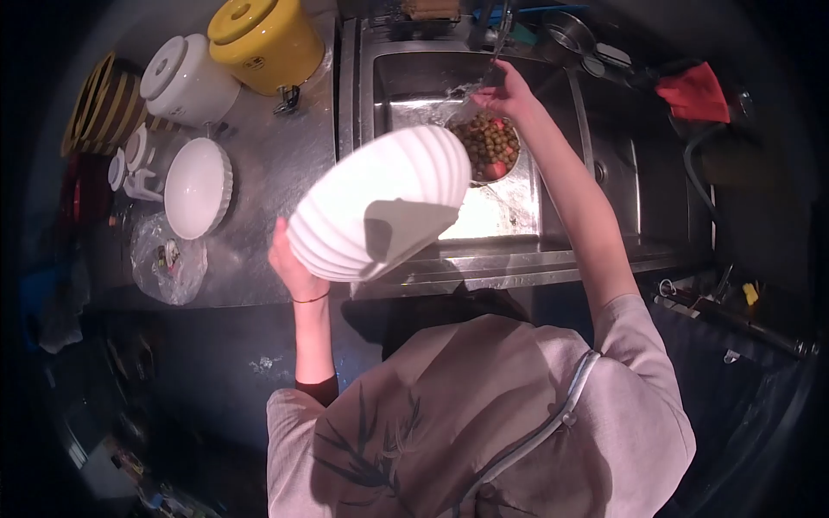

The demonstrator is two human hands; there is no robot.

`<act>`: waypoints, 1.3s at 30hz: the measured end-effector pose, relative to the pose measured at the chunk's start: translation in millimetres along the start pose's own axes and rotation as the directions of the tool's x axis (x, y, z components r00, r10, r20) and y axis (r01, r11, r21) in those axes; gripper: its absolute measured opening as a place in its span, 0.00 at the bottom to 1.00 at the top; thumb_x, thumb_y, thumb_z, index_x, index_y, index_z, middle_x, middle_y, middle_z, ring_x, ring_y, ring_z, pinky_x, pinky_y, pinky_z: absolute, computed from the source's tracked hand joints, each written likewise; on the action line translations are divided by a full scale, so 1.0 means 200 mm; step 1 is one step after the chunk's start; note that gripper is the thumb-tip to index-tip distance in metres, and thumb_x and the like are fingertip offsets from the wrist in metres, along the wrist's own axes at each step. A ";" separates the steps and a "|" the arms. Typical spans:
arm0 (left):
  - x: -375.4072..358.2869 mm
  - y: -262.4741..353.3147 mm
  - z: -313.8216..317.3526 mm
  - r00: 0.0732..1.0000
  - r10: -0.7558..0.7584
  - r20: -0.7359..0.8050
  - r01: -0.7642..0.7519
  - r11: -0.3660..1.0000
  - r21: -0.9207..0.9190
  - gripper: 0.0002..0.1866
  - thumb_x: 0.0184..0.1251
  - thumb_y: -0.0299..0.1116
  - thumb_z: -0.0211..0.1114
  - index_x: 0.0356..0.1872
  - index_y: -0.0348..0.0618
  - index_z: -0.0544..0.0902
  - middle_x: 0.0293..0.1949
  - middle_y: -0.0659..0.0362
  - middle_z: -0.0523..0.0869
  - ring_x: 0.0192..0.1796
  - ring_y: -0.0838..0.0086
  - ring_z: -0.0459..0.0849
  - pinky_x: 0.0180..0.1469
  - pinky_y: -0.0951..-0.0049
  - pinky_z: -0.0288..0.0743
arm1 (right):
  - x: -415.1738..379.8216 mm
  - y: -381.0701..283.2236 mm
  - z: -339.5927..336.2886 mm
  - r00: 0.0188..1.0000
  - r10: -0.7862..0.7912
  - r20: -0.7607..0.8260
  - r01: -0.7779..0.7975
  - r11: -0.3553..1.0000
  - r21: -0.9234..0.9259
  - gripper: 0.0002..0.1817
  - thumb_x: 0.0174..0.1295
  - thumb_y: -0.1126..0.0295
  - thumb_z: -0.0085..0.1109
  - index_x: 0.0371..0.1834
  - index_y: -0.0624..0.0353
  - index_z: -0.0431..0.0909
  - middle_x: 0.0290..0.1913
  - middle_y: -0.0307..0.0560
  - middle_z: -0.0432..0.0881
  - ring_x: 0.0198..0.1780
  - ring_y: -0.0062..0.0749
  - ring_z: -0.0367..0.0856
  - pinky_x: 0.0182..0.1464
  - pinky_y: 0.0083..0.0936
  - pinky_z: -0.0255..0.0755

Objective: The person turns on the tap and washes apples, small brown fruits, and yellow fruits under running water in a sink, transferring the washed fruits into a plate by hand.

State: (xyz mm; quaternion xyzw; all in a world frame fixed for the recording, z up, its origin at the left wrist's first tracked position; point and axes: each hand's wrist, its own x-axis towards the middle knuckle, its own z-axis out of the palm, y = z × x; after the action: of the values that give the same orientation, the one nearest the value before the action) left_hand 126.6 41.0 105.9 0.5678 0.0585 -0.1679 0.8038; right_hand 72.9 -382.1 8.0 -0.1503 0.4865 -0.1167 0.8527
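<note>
My left hand (pixel 296 261) grips the near left rim of a large white fluted bowl (pixel 380 194), which is tilted on its side above the sink's left edge. A dark shadow falls across its ribbed outside. Over the sink (pixel 509 211), my right hand (pixel 507 93) reaches into the water below the faucet (pixel 503 39), its fingers stretched and apart. Just under that hand sits a round container of small brownish-green round fruits (pixel 488 142) with a few red pieces among them. The raised bowl hides part of the container's left side.
A second white fluted bowl (pixel 198 190) stands on the steel counter (pixel 268 164), beside a clear plastic bag (pixel 168 263). Farther back are a white dispenser (pixel 192 82) and a yellow dispenser (pixel 268 47) with a tap. A red cloth (pixel 693 92) hangs right of the sink.
</note>
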 end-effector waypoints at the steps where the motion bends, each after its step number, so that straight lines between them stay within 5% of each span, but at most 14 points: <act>1: -0.03 0.07 0.07 0.996 0.001 -0.090 -0.008 0.997 -0.079 0.19 0.68 0.39 0.47 0.30 0.31 0.77 0.28 0.55 0.81 0.30 0.73 0.80 0.34 0.73 0.72 | -0.01 0.00 0.00 1.000 0.012 0.010 -0.012 0.998 -0.062 0.45 0.47 0.50 0.61 0.52 0.81 0.52 0.51 0.69 0.61 0.52 0.59 0.64 0.57 0.46 0.64; 2: -0.03 0.10 0.13 0.984 -0.003 -0.177 -0.025 0.987 -0.159 0.19 0.68 0.37 0.47 0.25 0.32 0.78 0.23 0.57 0.80 0.25 0.75 0.78 0.30 0.74 0.71 | -0.02 0.01 0.00 0.998 -0.061 -0.023 0.057 0.986 -0.159 0.45 0.48 0.50 0.61 0.54 0.79 0.51 0.51 0.67 0.60 0.52 0.60 0.63 0.57 0.48 0.62; 6: -0.02 0.16 -0.02 0.919 0.389 -0.066 -0.348 0.878 0.327 0.22 0.67 0.35 0.52 0.12 0.34 0.72 0.13 0.64 0.73 0.19 0.82 0.69 0.23 0.76 0.62 | 0.00 0.04 0.00 1.000 -0.018 0.005 0.018 0.985 -0.172 0.47 0.49 0.47 0.57 0.57 0.77 0.48 0.54 0.66 0.56 0.54 0.61 0.59 0.59 0.49 0.58; 9: 0.06 0.17 -0.14 0.722 0.653 0.231 -0.577 0.382 0.722 0.21 0.59 0.29 0.61 0.07 0.36 0.69 0.07 0.63 0.66 0.13 0.80 0.61 0.19 0.75 0.51 | 0.07 0.05 0.04 0.985 0.002 -0.174 -0.021 0.994 -0.106 0.38 0.51 0.48 0.52 0.58 0.64 0.57 0.54 0.64 0.62 0.56 0.63 0.60 0.56 0.57 0.56; 12: 0.12 0.18 -0.19 0.490 0.717 0.496 -0.689 -0.030 0.724 0.19 0.55 0.28 0.63 0.07 0.38 0.70 0.07 0.56 0.66 0.12 0.71 0.63 0.19 0.73 0.53 | 0.05 0.05 0.12 0.977 -0.056 -0.208 0.031 0.992 -0.122 0.31 0.55 0.51 0.48 0.58 0.59 0.59 0.57 0.60 0.61 0.59 0.58 0.59 0.57 0.57 0.54; 17: 0.25 0.11 -0.41 0.582 0.769 0.264 -0.476 0.060 0.877 0.18 0.55 0.29 0.63 0.07 0.38 0.72 0.08 0.55 0.69 0.13 0.65 0.64 0.19 0.65 0.57 | 0.10 0.03 0.11 0.995 -0.097 0.023 0.100 0.980 -0.170 0.21 0.58 0.54 0.44 0.53 0.49 0.64 0.61 0.49 0.62 0.59 0.44 0.61 0.55 0.52 0.57; 20: 0.28 -0.01 -0.50 0.599 0.779 0.183 -0.426 0.117 0.897 0.19 0.55 0.30 0.63 0.07 0.38 0.71 0.08 0.55 0.68 0.13 0.65 0.64 0.19 0.65 0.57 | 0.03 0.06 0.25 0.905 -0.227 -0.359 0.148 0.961 -0.236 0.15 0.60 0.55 0.38 0.42 0.49 0.71 0.48 0.43 0.74 0.48 0.35 0.68 0.49 0.49 0.59; 24: 0.26 -0.15 -0.51 0.452 0.802 0.390 -0.545 -0.098 0.833 0.20 0.58 0.29 0.61 0.07 0.38 0.70 0.08 0.56 0.67 0.12 0.66 0.63 0.18 0.66 0.55 | 0.29 0.03 0.16 0.945 -0.130 -0.299 0.068 0.975 -0.211 0.13 0.60 0.57 0.39 0.40 0.51 0.69 0.44 0.43 0.74 0.45 0.39 0.70 0.47 0.48 0.61; 29: 0.15 -0.28 -0.44 0.471 0.722 0.507 -0.626 -0.132 0.769 0.19 0.54 0.31 0.63 0.07 0.43 0.69 0.08 0.57 0.67 0.14 0.66 0.65 0.23 0.69 0.58 | 0.60 0.21 -0.12 0.952 -0.218 -0.213 0.157 0.950 -0.271 0.14 0.59 0.60 0.43 0.39 0.58 0.70 0.38 0.51 0.79 0.29 0.41 0.74 0.31 0.35 0.68; 31: 0.12 -0.34 -0.42 0.465 0.695 0.548 -0.614 -0.193 0.765 0.18 0.55 0.33 0.64 0.08 0.43 0.70 0.09 0.59 0.68 0.14 0.67 0.66 0.24 0.71 0.59 | 0.51 0.32 -0.25 0.901 -0.418 0.117 0.316 0.446 -0.838 0.13 0.53 0.63 0.52 0.36 0.60 0.76 0.36 0.57 0.79 0.25 0.40 0.77 0.30 0.30 0.73; 32: 0.11 -0.37 -0.42 0.462 0.680 0.569 -0.607 -0.225 0.762 0.18 0.55 0.34 0.64 0.09 0.44 0.71 0.09 0.59 0.68 0.15 0.68 0.67 0.24 0.71 0.60 | 0.59 0.39 -0.38 0.835 -0.457 0.305 0.336 -0.016 -0.942 0.13 0.51 0.62 0.55 0.33 0.60 0.78 0.34 0.58 0.79 0.29 0.41 0.79 0.34 0.29 0.74; 34: 0.10 -0.43 -0.43 0.494 0.633 0.596 -0.623 -0.221 0.751 0.18 0.55 0.41 0.64 0.11 0.45 0.74 0.11 0.62 0.70 0.16 0.70 0.68 0.27 0.74 0.61 | 0.65 0.48 -0.51 0.852 -0.270 0.449 0.309 -0.435 -0.846 0.18 0.49 0.60 0.58 0.41 0.59 0.77 0.38 0.59 0.78 0.39 0.41 0.80 0.42 0.30 0.73; 35: 0.11 -0.47 -0.43 0.501 0.621 0.602 -0.633 -0.212 0.745 0.19 0.54 0.44 0.64 0.11 0.45 0.74 0.10 0.62 0.69 0.16 0.71 0.68 0.28 0.75 0.60 | 0.66 0.51 -0.54 0.868 -0.249 0.431 0.248 -0.534 -0.808 0.18 0.46 0.61 0.61 0.42 0.53 0.77 0.51 0.56 0.73 0.49 0.46 0.74 0.48 0.31 0.68; 39: 0.11 -0.60 -0.44 0.593 0.532 0.605 -0.599 -0.211 0.773 0.18 0.56 0.46 0.63 0.15 0.44 0.76 0.16 0.61 0.76 0.20 0.70 0.72 0.30 0.73 0.63 | 0.64 0.60 -0.56 0.776 -0.189 0.602 0.223 -0.810 -0.542 0.18 0.49 0.62 0.59 0.44 0.51 0.74 0.57 0.60 0.64 0.61 0.49 0.61 0.59 0.40 0.55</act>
State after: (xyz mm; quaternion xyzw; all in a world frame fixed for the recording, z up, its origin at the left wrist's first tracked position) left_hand 114.8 82.8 -37.9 0.8883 -0.3467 0.2044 0.2213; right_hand 45.8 -330.9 -193.0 -0.9696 0.1953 0.1133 0.0943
